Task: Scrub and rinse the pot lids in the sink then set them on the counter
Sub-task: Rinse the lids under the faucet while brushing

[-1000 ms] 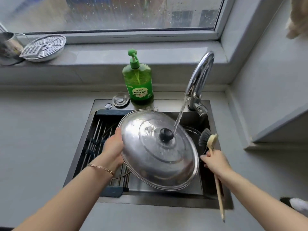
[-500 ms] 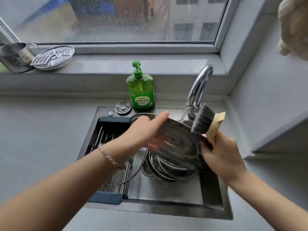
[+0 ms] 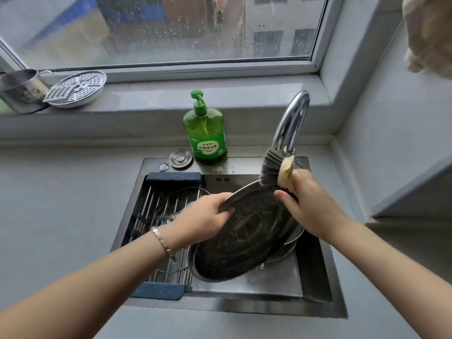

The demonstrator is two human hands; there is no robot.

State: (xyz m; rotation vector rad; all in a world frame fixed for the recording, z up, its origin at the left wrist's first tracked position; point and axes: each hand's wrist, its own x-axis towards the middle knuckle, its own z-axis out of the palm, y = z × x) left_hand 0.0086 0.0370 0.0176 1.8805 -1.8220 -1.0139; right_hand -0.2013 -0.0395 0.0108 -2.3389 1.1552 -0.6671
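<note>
In the head view, a large round stainless-steel pot lid [image 3: 244, 236] is held tilted over the dark steel sink [image 3: 244, 307], with its dark ringed underside turned towards the camera. Its left rim is pinched between the thumb and curled fingers of the left hand [image 3: 208, 216], and a rose-gold link bracelet [image 3: 162, 243] is worn on that wrist. The right hand [image 3: 310, 206] is closed around a pale wooden dish brush [image 3: 271, 167]. The brush's grey bristles are pressed against the lid's far rim just above that hand. The right thumb is laid on the lid's underside.

Below the right hand, under the lid's right edge, the rim of 1 more steel piece [image 3: 288, 248] is seen; its kind cannot be told. Left of the left hand, a steel wire rack [image 3: 159, 216] with dark blue end bars is set across the sink.

Beyond and between the 2 hands, a green plastic pump soap bottle [image 3: 205, 135] stands on the sink's back ledge, and a round steel cap [image 3: 181, 157] lies just beside it. A curved chrome tap [image 3: 291, 121] rises just beyond the right hand. Far beyond the left hand, a steel mug [image 3: 22, 91] and a perforated round steel tray [image 3: 75, 89] are seen touching on the grey window sill [image 3: 171, 99].
</note>
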